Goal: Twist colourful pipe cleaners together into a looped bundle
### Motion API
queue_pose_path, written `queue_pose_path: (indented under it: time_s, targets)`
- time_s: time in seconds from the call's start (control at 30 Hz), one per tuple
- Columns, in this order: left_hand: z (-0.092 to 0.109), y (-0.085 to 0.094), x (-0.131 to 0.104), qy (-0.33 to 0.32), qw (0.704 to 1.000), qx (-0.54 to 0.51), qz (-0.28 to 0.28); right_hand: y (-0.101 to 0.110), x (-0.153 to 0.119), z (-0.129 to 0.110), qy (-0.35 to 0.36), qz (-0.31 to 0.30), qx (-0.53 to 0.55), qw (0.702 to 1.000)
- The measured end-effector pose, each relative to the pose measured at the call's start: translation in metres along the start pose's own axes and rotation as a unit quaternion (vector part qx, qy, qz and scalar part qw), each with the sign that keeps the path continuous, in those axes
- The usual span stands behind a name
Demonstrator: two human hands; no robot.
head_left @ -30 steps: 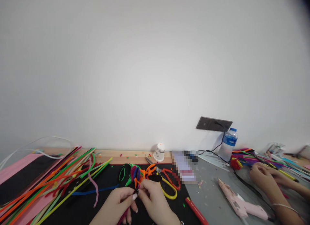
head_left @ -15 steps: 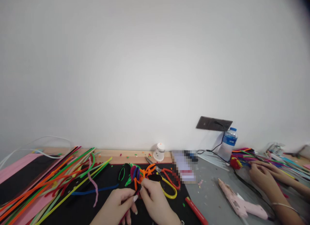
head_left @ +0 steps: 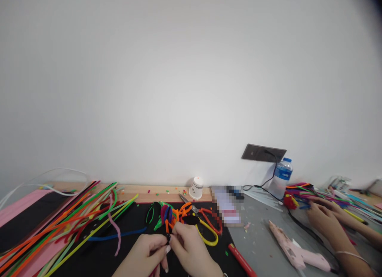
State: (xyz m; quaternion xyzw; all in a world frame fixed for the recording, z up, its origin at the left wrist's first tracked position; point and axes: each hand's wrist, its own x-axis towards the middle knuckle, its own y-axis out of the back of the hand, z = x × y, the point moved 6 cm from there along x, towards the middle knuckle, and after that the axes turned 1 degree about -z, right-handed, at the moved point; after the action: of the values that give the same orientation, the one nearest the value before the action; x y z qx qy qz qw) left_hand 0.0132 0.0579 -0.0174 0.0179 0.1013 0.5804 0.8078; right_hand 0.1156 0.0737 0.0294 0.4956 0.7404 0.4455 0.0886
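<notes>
Both of my hands work close together over the black mat (head_left: 101, 257). My left hand (head_left: 145, 253) pinches a short black fuzzy piece, apparently a pipe cleaner (head_left: 168, 237), with thumb and index finger. My right hand (head_left: 191, 247) has its fingertips closed on the same black piece from the other side. Orange pipe cleaner strands (head_left: 167, 227) run up from it to a bundle of coiled purple, blue and green pipe cleaners (head_left: 166, 214). Part of the black piece is hidden behind my fingers. Behind my right hand lie yellow-handled scissors (head_left: 212, 241) and red-handled pliers (head_left: 221, 229).
Many loose pipe cleaners (head_left: 74, 225) lie to the left. An upturned paper cup (head_left: 196, 188) stands at the back. To the right are a red-handled tool (head_left: 241, 261), a pink glue gun (head_left: 294, 251) and a water bottle (head_left: 282, 175). A co-worker's hands (head_left: 324, 219) are at far right.
My fingers have shifted slightly around the black piece, and more of it and the orange strands shows between them. The coiled bundle stays in nearly the same place.
</notes>
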Motion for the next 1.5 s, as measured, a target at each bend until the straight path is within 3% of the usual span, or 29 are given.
queue_pose_path:
  time_s: [0.27,0.53,0.73,0.9,1.3,1.5]
  targets:
    - [-0.003,-0.005,-0.002,0.016,0.997,-0.068,-0.032,-0.005,-0.001,-0.003,0.016,-0.006,0.014,1.0]
    - [-0.002,-0.006,-0.007,0.065,0.995,-0.061,-0.045,-0.011,-0.003,-0.006,0.021,-0.076,0.045,0.996]
    - [-0.014,0.001,-0.003,0.054,0.996,-0.012,-0.077,-0.015,-0.004,-0.003,0.014,-0.09,0.043,0.995]
    - [-0.01,0.001,-0.004,0.042,0.994,0.041,-0.09,-0.018,-0.005,0.0,0.009,-0.109,0.049,0.993]
    - [-0.01,-0.001,-0.006,0.049,0.996,0.045,-0.058,-0.017,-0.006,0.001,0.0,-0.111,0.027,0.993]
    - [-0.012,0.0,-0.003,0.054,0.997,0.008,-0.062,-0.018,-0.004,0.003,-0.031,-0.109,0.1,0.989]
